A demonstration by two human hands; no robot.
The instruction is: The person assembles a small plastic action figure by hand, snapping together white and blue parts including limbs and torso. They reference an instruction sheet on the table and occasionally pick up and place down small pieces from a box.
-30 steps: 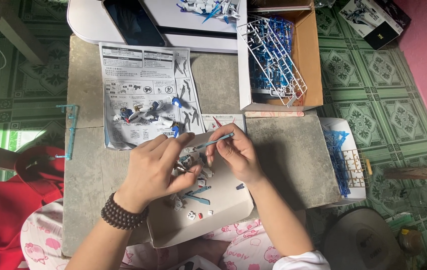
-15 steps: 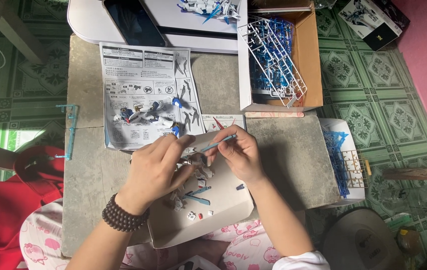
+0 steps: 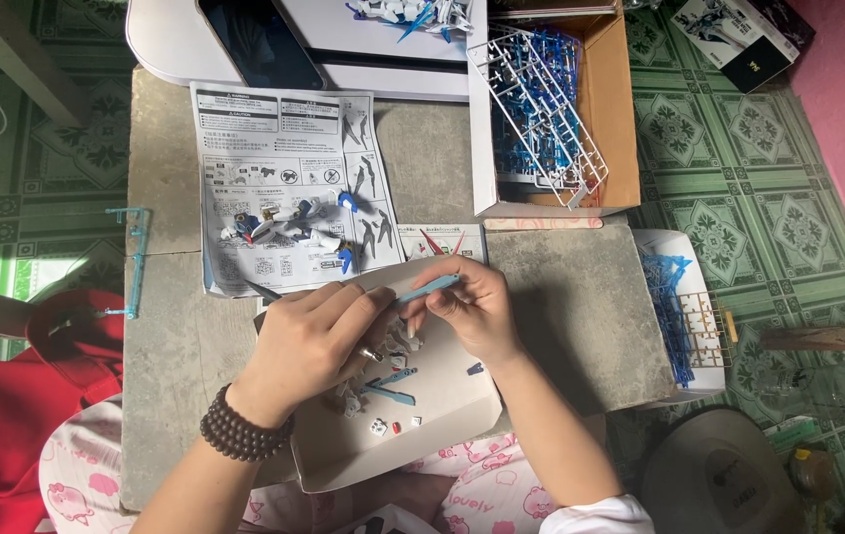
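Small blue strip part (image 3: 429,289) held over cardboard tray (image 3: 462,396)

Part: thin, light blue, tilted w/ right end higher, pinched at fingertips. Tray: pale cardboard, flat at table's near edge, w/ loose white, blue & red kit bits (image 3: 380,388) scattered on it.

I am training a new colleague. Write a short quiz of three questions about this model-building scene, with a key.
1. True or false: the left hand wears a dark bead bracelet on its wrist.
2. What does the right hand pinch? A) a light blue stick-like part; B) a red cup; C) a spoon.
3. Fill in: the open brown cardboard box at the top holds plastic part ______ in blue and white.

Key
1. True.
2. A.
3. Frames. They lean inside the box, above the instruction sheet and the grey table.
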